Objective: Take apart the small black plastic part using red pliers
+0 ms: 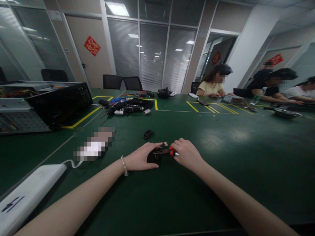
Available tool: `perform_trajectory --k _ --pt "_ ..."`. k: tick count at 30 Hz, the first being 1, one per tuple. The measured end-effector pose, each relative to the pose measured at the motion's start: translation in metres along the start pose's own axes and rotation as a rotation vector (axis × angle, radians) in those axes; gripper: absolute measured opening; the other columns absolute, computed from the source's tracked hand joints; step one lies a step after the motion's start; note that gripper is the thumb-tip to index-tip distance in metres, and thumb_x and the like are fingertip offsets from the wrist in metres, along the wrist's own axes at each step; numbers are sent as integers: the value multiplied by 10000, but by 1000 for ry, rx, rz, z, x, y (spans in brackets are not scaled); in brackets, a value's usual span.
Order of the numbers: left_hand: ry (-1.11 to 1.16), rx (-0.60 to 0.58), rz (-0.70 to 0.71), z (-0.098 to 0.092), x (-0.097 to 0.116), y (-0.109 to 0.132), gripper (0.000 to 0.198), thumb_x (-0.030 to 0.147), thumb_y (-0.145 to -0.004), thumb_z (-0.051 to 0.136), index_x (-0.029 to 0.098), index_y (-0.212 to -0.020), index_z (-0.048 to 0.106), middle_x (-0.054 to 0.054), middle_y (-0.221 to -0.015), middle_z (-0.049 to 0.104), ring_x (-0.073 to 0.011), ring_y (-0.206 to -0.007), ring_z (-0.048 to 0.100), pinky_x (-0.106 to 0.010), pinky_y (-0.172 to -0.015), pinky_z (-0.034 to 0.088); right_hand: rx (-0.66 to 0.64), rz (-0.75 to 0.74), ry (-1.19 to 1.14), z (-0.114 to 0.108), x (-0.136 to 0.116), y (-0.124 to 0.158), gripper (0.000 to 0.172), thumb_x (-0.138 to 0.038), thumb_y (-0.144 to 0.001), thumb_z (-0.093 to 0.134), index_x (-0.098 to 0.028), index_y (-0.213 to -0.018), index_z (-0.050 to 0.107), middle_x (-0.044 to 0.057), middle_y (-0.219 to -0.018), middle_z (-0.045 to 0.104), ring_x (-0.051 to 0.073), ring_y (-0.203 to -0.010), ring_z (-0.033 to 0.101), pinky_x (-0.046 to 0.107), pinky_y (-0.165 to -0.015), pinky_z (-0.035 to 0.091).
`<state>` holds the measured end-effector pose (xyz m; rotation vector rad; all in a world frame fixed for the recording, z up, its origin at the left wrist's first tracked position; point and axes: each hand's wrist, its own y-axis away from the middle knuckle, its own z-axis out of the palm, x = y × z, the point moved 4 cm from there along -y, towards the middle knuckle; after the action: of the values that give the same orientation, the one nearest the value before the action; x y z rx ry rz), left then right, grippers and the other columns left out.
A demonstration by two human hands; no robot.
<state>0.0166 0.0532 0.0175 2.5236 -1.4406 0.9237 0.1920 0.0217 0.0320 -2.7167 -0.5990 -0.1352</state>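
Red-handled pliers (pixel 172 152) are gripped in my right hand (pixel 186 153), their dark jaws pointing left. The jaw tips reach over a small black part (pixel 154 160) lying on the green table. My left hand (pixel 142 158), with a beaded bracelet at the wrist, is wrapped around the left side of that part, thumb below and fingers above, holding it. Whether the jaws grip anything cannot be made out. Just above the jaws lies a small pale piece (pixel 165 144). Farther forward sits another small black piece (pixel 148 134).
A white power bank (pixel 31 193) with a cable lies at the left, near a blurred-out object (pixel 95 146). Behind them stands a black computer case (pixel 61 105). A pile of tools and cables (pixel 125 105) lies ahead. Several people sit at the far right.
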Motion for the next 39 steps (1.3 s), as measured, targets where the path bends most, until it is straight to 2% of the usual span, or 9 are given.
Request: perform_trajectory --k 8,16,26,39 --pt "9 7 20 2 -2 0 789 344 -669 685 280 -1322 247 -66 -1222 449 -241 -1080 447 -411 -934 351 18 -48 45 -3 -1 -1 181 -192 -698 559 -155 -871 596 70 -839 597 184 -776 452 286 -667 311" --pt "-2 -4 -1 0 0 0 774 354 -674 677 278 -1319 256 -70 -1237 443 -241 -1085 446 -415 -929 356 -23 7 -15 2 1 0 138 -215 -723 532 -167 -835 597 43 -802 598 167 -752 458 271 -632 313" --pt "10 -7 -13 0 0 0 767 350 -672 678 275 -1315 266 -71 -1224 451 -244 -1077 454 -417 -920 363 18 -57 28 -1 1 -1 149 -199 -711 543 -155 -844 592 57 -826 592 173 -759 447 280 -651 312" --pt "6 -15 -22 0 0 0 753 363 -682 669 275 -1314 269 -66 -1250 435 -240 -1098 442 -403 -928 361 3 -33 51 -4 -1 0 158 -207 -714 543 -156 -854 595 57 -833 596 178 -765 455 284 -658 319"
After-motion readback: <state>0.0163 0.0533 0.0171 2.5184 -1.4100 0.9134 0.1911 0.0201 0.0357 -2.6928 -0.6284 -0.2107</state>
